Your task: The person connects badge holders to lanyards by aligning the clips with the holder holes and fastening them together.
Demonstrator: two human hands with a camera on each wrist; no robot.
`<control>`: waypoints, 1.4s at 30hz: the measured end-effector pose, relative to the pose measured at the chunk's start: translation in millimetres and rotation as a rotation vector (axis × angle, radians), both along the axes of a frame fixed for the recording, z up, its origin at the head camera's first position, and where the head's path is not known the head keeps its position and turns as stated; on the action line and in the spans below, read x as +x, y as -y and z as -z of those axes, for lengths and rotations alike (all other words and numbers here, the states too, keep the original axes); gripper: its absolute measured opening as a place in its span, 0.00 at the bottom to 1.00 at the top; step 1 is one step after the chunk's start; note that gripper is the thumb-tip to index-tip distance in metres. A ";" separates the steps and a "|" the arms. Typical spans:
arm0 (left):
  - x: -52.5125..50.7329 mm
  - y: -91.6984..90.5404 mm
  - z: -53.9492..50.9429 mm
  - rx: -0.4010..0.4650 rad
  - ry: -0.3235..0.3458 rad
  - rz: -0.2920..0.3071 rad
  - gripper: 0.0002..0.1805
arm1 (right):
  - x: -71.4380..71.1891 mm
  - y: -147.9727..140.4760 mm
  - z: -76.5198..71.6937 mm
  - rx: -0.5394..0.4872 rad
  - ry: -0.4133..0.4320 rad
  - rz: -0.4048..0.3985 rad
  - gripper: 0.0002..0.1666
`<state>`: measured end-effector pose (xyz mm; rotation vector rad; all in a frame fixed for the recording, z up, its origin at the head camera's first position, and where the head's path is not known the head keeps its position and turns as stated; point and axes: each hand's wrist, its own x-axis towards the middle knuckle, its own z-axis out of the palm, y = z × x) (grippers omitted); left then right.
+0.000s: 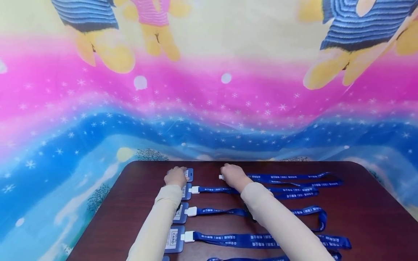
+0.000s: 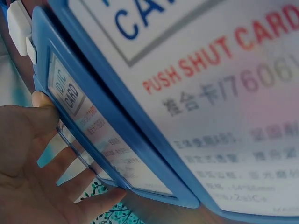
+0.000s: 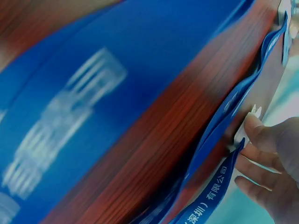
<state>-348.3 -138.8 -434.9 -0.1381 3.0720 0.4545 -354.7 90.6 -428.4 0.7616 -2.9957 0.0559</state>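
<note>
My left hand [image 1: 176,176] holds the farthest blue ID card holder [image 1: 190,175] at the back of the table. In the left wrist view its thumb and fingers lie at that holder's edge, partly hidden behind a nearer card holder [image 2: 112,140]. My right hand [image 1: 233,175] pinches the white clip [image 1: 221,177] of the farthest blue lanyard [image 1: 294,177] between thumb and fingers. In the right wrist view the lanyard strap [image 3: 205,200] trails from the clip [image 3: 240,133]. A gap separates this clip from the holder at my left hand.
Nearer me, several card holders [image 1: 175,240] lie in a column, joined by white clips [image 1: 189,237] to blue lanyards [image 1: 235,239] stretched rightward. The dark red-brown table [image 1: 365,210] ends at a patterned cloth backdrop [image 1: 209,108]. My forearms pass above the rows.
</note>
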 end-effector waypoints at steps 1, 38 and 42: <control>0.5 0.8 -0.4 0.003 0.001 -0.001 0.27 | -1.0 5.6 -1.0 0.000 -0.005 -0.008 0.03; -1.1 9.1 5.5 -0.071 -0.020 0.086 0.30 | -29.5 98.6 2.6 0.148 -0.033 -0.172 0.07; -0.6 9.6 4.3 -0.073 -0.034 0.107 0.30 | -30.1 101.0 2.8 0.157 -0.055 -0.185 0.06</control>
